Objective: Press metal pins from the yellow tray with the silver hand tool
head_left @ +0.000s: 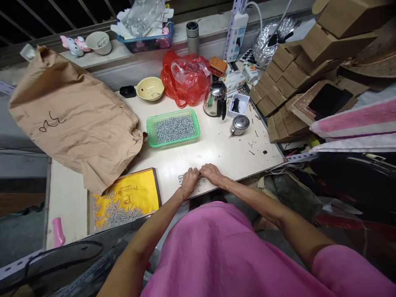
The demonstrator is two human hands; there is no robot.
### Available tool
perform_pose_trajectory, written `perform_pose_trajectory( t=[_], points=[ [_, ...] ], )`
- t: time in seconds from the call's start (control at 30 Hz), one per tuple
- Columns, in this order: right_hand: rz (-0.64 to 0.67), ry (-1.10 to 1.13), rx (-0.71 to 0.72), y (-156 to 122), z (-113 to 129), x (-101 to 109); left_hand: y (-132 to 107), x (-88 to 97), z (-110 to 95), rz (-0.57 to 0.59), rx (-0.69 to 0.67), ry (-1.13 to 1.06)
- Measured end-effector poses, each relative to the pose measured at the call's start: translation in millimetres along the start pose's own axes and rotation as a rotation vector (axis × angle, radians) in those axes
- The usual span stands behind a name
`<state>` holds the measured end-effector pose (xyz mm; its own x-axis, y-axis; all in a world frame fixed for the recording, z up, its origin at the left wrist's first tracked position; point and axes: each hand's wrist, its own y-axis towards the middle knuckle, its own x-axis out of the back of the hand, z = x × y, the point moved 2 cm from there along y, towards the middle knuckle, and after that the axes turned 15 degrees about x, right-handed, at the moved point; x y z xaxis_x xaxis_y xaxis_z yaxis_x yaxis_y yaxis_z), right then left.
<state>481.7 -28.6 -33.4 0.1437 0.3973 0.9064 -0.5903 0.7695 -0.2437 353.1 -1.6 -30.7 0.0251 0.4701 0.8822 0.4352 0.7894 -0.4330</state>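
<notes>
At the table's front edge, my left hand [190, 180] and my right hand [211, 173] meet with bent fingers, closed at the tips. Whatever lies between the fingertips is too small to make out. From under the left hand sticks out a small patterned strip [180, 179]. Beyond the hands stands a green plastic basket [150, 138] holding many small metal pins [176, 128]. To the left, a shallow tray [157, 187] with a yellow printed sheet [144, 187] holds a scattered heap of longer metal pins [119, 214].
A large brown paper sack [77, 119] leans over the left side. Along the back are a yellow bowl [150, 89], red plastic bag [185, 80], steel kettle [215, 99] and small lidded steel pot [240, 124]. Cardboard boxes [287, 74] pile up at the right.
</notes>
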Motion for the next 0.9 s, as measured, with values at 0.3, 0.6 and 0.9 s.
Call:
perform_pose_trajectory(
  t=[0.3, 0.6, 0.9],
  points=[
    [-0.079, 0.019, -0.044, -19.3, 5.3, 8.4, -34.7, -20.6, 9.4, -0.192, -0.079, -0.12],
    [-0.008, -0.13, 0.045, 25.7, -26.9, 21.5, -69.0, -52.1, 4.1, -0.127, -0.166, -0.235],
    [-0.01, -0.142, 0.483, 48.1, 46.1, 13.3, -104.4, -43.4, 28.3, -0.24, -0.273, -0.337]
  ],
)
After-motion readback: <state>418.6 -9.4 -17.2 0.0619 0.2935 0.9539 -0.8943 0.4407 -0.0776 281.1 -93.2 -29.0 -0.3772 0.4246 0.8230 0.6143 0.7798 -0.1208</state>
